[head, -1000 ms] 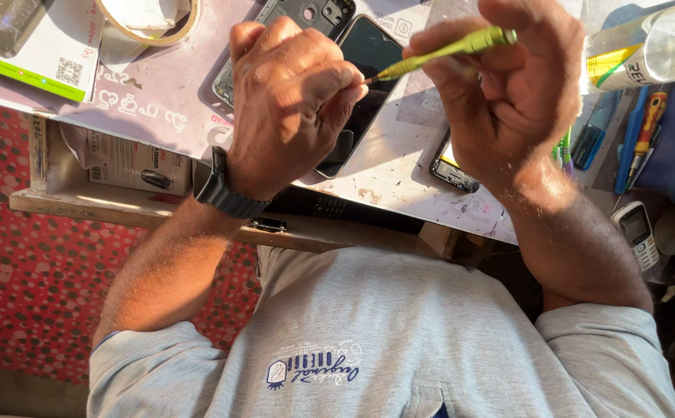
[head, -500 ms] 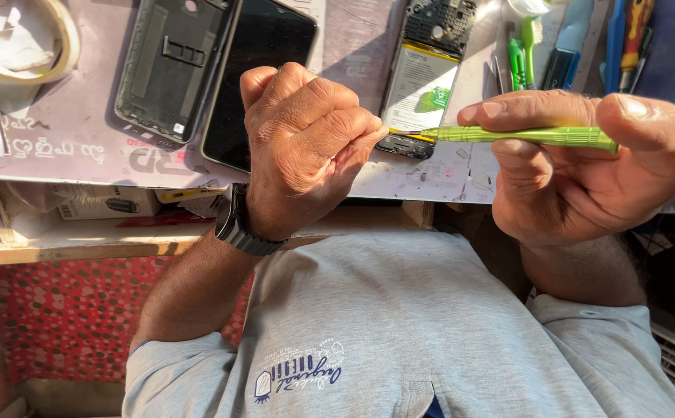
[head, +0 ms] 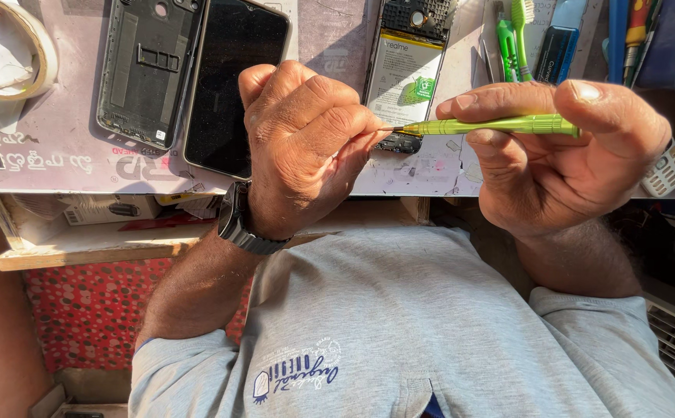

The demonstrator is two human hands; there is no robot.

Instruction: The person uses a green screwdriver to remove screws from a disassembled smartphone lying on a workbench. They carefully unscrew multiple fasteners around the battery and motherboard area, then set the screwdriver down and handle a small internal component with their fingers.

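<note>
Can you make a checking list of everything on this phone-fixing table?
Surface: pale worktop with scribbled marks, in bright sun.
Job's things: green screwdriver, lying level between the hands, tip towards the left hand.
Clutter: dark phone back cover, black phone screen, opened phone with its battery showing, tape roll, green toothbrush, small keypad phone.
Grippers: left hand curled shut, fingertips pinched at the screwdriver tip; what they pinch is hidden. Right hand grips the screwdriver handle.
Cables: nothing seen.
Surroundings: wooden shelf under the worktop, red dotted cloth, grey shirt, wristwatch.
</note>
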